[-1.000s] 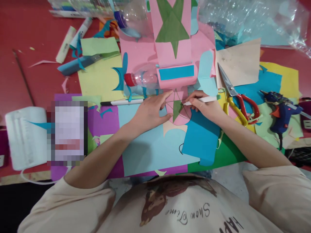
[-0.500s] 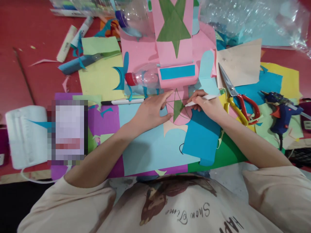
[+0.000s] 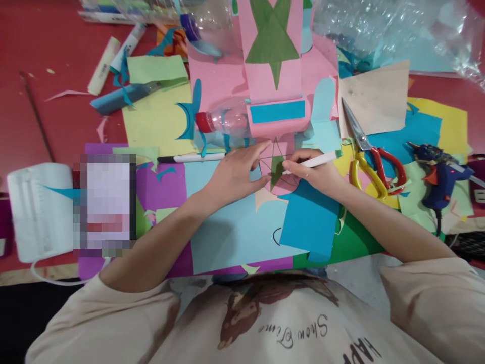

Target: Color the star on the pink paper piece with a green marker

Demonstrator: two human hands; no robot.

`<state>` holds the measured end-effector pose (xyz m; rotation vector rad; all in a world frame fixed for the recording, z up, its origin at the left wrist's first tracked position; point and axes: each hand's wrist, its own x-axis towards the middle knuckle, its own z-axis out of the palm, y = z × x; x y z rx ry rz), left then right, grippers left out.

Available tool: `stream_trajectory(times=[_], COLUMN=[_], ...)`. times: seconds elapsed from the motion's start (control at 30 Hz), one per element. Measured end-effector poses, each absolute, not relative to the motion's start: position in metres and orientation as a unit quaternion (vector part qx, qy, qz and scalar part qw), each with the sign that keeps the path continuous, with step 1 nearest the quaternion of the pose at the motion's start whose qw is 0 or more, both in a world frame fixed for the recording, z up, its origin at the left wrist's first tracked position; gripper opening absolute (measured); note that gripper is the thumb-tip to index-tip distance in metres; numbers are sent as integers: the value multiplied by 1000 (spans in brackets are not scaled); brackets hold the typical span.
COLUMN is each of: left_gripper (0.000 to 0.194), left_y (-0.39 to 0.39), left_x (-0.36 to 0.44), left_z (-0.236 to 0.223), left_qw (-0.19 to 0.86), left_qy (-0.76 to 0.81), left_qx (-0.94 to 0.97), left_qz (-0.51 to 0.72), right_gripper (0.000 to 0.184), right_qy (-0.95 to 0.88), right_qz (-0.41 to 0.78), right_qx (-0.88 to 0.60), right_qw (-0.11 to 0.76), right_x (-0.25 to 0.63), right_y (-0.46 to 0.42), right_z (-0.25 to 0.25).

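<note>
My right hand (image 3: 316, 173) grips a white marker (image 3: 320, 160) with a green end. Its tip points down and left onto a rounded pink paper piece (image 3: 273, 146) marked with star outlines. Part of that star, a patch (image 3: 277, 168), is coloured green. My left hand (image 3: 233, 174) lies spread at the left edge of the pink piece, thumb and fingers apart. Just above sits a pink paper construction (image 3: 282, 130) with a blue strip (image 3: 278, 111) and a large green star (image 3: 272, 43). A bottle with a red cap (image 3: 202, 123) sticks out from its left side.
Scissors (image 3: 362, 139) with red and yellow handles lie to the right, and a blue glue gun (image 3: 439, 177) beyond them. A black-and-white marker (image 3: 197, 158) lies left of my left hand. Blue paper (image 3: 310, 222) covers the light blue sheet (image 3: 223, 237) nearby. A blurred-out rectangle (image 3: 108, 202) sits left.
My right hand has moved slightly left and down with the marker, now lower over the star. The blue paper below has slid a little left. My left hand stays in place.
</note>
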<state>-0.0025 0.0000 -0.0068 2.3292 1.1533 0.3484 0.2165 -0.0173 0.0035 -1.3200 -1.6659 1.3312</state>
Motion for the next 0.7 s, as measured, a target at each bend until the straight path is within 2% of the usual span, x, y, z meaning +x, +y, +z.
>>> stream_trajectory(times=[0.17,0.7], left_gripper=[65,68], left_y=[0,0], left_x=[-3,-3], left_z=[-8,-5], left_qw=[257,267], left_qy=[421,428], left_qx=[859,855], left_qz=[134,124], right_gripper=[31,31], right_qy=[-650,-640], right_qz=[499,506], right_qx=[-503,-502], right_qw=[276,287], right_x=[216,217], right_y=[-16,-17], right_z=[2,2])
